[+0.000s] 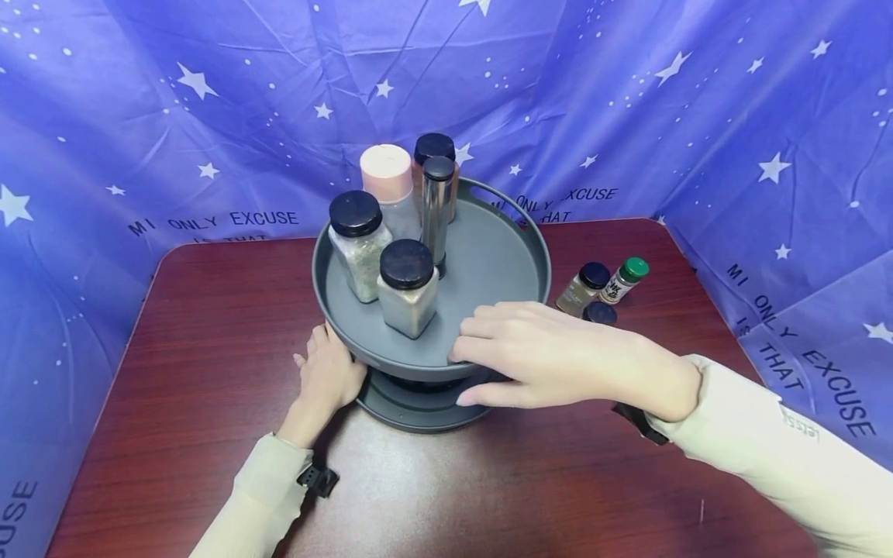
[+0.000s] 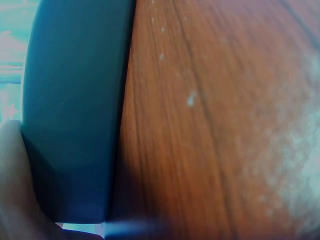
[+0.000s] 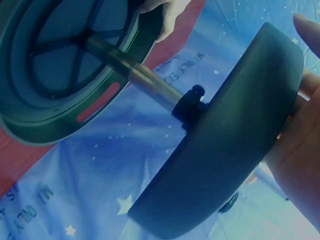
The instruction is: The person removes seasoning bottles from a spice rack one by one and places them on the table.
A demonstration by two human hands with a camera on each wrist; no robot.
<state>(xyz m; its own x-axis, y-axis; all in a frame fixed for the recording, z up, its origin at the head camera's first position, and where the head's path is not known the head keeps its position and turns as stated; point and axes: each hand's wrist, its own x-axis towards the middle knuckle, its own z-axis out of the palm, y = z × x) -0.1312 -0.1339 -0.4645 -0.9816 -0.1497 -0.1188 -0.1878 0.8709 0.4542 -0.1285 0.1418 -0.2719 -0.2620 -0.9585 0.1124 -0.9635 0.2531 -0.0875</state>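
Observation:
A grey two-tier round rack stands on the table, its upper tray (image 1: 495, 256) above a lower tray (image 1: 418, 415). My right hand (image 1: 537, 353) grips the upper tray's front right rim, fingers over the edge and thumb below. At the lower tray's left side, my left hand (image 1: 329, 370) holds the rim; the upper tray partly hides it. On the upper tray are a jar of pale flakes (image 1: 363, 260), a square jar (image 1: 408, 298), a pink-capped bottle (image 1: 387, 174), a slim metallic cylinder (image 1: 437, 209) and a dark-capped jar (image 1: 434, 147). A metal post (image 3: 155, 87) joins the tiers.
Right of the rack, on the reddish wooden table (image 1: 209, 333), stand a black-capped jar (image 1: 582, 288), a green-capped shaker (image 1: 624, 280) and another dark cap (image 1: 600, 313), partly hidden by my right arm. A blue star-patterned curtain (image 1: 279, 101) hangs behind and beside the table.

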